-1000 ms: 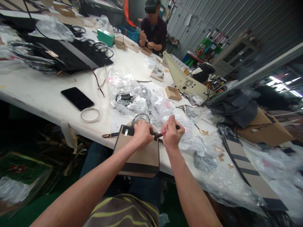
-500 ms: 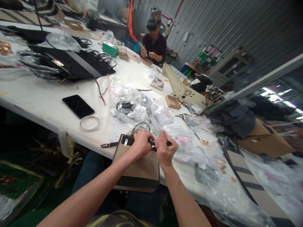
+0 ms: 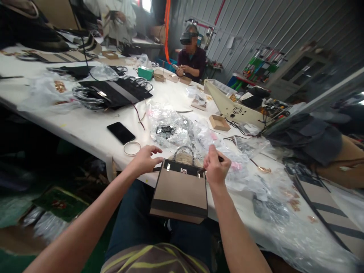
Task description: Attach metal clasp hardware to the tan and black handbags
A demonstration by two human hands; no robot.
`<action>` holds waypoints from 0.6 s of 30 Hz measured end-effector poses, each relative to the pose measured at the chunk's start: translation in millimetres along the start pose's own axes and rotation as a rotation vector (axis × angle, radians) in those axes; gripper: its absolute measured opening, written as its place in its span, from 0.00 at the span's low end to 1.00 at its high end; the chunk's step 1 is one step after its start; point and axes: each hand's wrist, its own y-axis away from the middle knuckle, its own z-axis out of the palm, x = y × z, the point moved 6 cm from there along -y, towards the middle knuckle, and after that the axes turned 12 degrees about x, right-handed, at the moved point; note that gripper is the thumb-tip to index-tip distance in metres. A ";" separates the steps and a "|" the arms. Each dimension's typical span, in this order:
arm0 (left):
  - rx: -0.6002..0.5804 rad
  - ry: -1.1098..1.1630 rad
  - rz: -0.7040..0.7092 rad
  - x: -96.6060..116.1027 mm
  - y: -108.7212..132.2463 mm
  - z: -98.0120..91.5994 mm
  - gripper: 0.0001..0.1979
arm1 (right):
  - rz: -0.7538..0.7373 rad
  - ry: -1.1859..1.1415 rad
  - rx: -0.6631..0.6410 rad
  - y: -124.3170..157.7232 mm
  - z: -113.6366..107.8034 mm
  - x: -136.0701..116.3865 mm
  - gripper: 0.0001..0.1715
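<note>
A small tan handbag (image 3: 181,191) with a dark top band and a metal clasp leans over the table's near edge onto my lap. My left hand (image 3: 144,159) hovers just left of the bag's top corner, fingers spread, holding nothing. My right hand (image 3: 216,169) is closed around a thin dark tool (image 3: 212,165) whose tip sits at the bag's upper right corner. The bag's wrapped handle (image 3: 184,151) arches up behind the top band.
A black phone (image 3: 121,132) and a thin ring (image 3: 132,148) lie to the left on the white table (image 3: 85,127). Crinkled plastic bags (image 3: 170,127) with parts lie behind the handbag. Dark bag panels (image 3: 116,92) lie further left. Another person (image 3: 191,57) works at the far end.
My left hand has let go of the bag's top and opened, moving left. The right hand with the tool has pulled slightly right. The view has shifted, so the bag's front shows fully.
</note>
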 end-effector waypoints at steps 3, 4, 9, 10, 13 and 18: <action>-0.044 0.033 -0.025 -16.4 5.0 27.2 0.20 | -0.011 -0.125 0.002 19.0 23.3 -10.1 0.37; -0.065 0.048 -0.042 -19.6 6.1 34.2 0.20 | 0.010 -0.151 -0.031 26.1 33.7 -9.5 0.37; -0.120 0.167 -0.116 -24.0 7.5 48.9 0.20 | 0.081 -0.185 -0.103 48.4 73.2 8.1 0.37; -0.139 0.198 -0.119 -23.7 7.6 50.8 0.19 | 0.082 -0.177 -0.105 50.1 77.7 11.7 0.37; -0.197 0.299 -0.129 -24.1 7.5 57.5 0.18 | 0.073 -0.119 -0.120 53.0 86.7 19.2 0.37; -0.214 0.357 -0.120 -28.2 6.2 63.2 0.16 | 0.052 -0.058 -0.163 56.2 96.4 20.4 0.36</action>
